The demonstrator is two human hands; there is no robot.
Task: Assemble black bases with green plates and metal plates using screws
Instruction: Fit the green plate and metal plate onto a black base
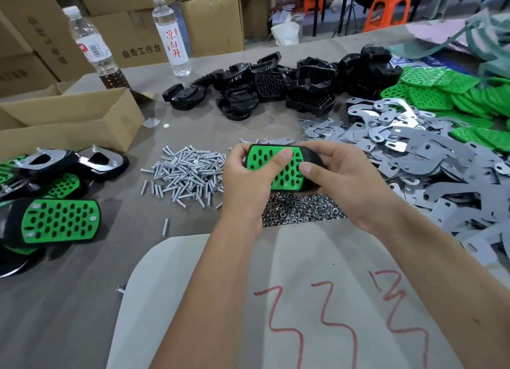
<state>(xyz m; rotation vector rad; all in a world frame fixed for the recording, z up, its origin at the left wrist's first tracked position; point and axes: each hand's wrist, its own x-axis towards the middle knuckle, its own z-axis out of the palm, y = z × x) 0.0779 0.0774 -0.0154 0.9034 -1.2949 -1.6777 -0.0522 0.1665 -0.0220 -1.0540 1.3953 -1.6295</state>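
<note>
Head view, grips: left hand and right hand both curled round one black base w/ a green plate laid on top; thumbs press on the plate face, fingers wrap under. Held above the counter, over the nut pile.

Head view, task thing: base+plate sit centre frame, between the screw pile to its left and the metal plates to its right. No screws seen in this plate yet, as far as I can tell.

Head view, risk 1: plate prob. only pressed on, not fixed; if a thumb lifts while reaching for a screw, plate could slip off-register and the holes won't line up.

Head view, risk 2: a one-handed hold during the reach may let the base tip and drop into the nuts, scattering them.

Head view, risk 3: loose screws lie near the forearms; a sweep could roll them off the counter.

Head view, hidden: underside of base and fingertips below it not visible; can't tell if a metal plate is already there. Right end of the green plate covered by the thumb.

Head view, cut off: finished units run off the left edge; green plate stack off the right. Far background blurred.
</note>
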